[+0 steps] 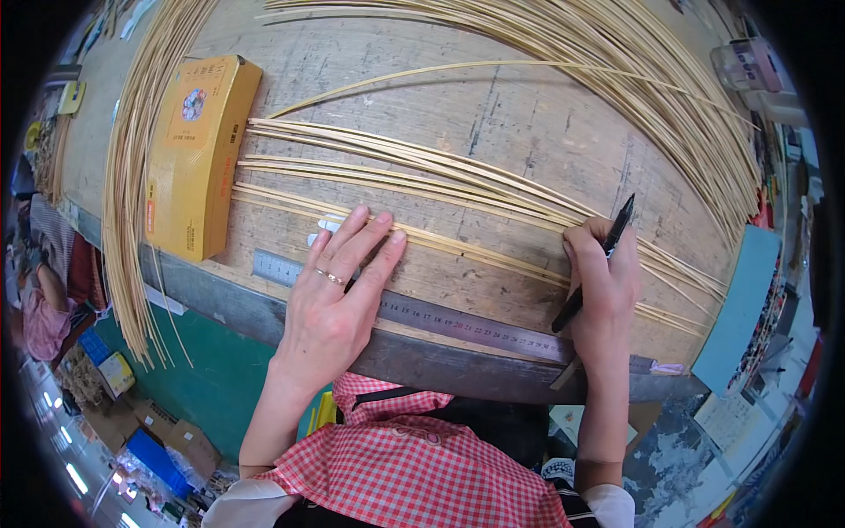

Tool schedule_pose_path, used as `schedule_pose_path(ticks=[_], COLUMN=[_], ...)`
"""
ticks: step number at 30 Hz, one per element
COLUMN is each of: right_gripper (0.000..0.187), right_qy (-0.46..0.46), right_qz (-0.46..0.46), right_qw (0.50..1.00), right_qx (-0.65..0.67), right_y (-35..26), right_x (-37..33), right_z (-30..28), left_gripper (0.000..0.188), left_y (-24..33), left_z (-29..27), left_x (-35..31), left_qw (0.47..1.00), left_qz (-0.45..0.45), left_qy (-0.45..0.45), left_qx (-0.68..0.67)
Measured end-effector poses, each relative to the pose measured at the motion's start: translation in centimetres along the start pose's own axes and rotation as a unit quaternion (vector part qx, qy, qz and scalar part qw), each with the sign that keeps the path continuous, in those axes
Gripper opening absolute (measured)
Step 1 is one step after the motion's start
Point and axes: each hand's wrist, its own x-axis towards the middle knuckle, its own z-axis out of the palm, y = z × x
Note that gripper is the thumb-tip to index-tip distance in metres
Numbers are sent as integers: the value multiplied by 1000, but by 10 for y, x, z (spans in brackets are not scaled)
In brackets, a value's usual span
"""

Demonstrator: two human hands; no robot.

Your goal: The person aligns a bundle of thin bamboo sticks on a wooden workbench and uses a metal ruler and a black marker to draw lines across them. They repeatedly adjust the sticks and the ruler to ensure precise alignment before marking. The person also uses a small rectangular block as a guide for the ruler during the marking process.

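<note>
My left hand (339, 290) lies flat with its fingers apart, the fingertips on a few thin pale cane strips (458, 249) and the palm side over a metal ruler (466, 328). My right hand (603, 277) is closed round a black marker pen (619, 227), whose dark ends show above and below the fist. Its fingertips touch the middle strips (519, 207), which run left to right across the table. By my left fingers, a small white piece (319, 238) shows partly.
A yellow box (198, 158) sits at the strips' left ends. Long strip bundles lie at the left (132, 176) and far right (651, 106). One strip (422, 69) bows up behind. A teal board (738, 308) stands at the right. A dark metal edge (431, 368) borders the wooden table.
</note>
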Motion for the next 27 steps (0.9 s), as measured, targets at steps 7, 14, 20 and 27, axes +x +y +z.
schedule_pose_path(ticks=[7, 14, 20, 27], right_gripper=[24, 23, 27, 31], right_qy=[-31, -96, -63, -34], right_qz=[-6, 10, -41, -87], right_qw=[999, 991, 991, 992], right_qx=[-8, 91, 111, 84], right_y=[-1, -7, -3, 0], right_x=[3, -6, -9, -9], right_z=[-6, -16, -12, -9], left_gripper=[53, 50, 47, 47], left_y=[-1, 0, 2, 1], left_z=[3, 3, 1, 0], left_x=[0, -1, 2, 1], left_qw=[1000, 1000, 1000, 1000], left_qz=[3, -10, -3, 4], left_qy=[11, 13, 0, -1], left_qx=[2, -10, 15, 21])
